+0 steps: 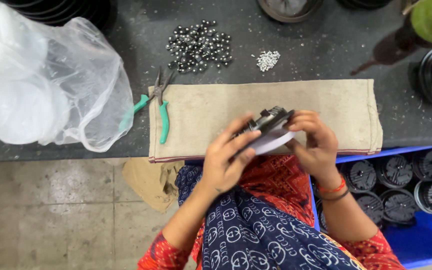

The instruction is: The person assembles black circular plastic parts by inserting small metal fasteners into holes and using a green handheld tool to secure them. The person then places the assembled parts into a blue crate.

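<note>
Both grips clench one round black part with a white rim (270, 131) at frame centre: left hand (226, 160) beneath, right hand (313, 145) beside it, its long axis tilted up-right, over the cloth-covered worktop (326, 40).

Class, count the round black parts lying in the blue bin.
6 show in the blue bin: three along the top, three below. The right arm may hide more.

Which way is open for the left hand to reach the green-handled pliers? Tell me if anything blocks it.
Probably yes: the left hand holds the black round part, but the pliers lie uncovered at the cloth's left edge, with only bare cloth between.
</note>
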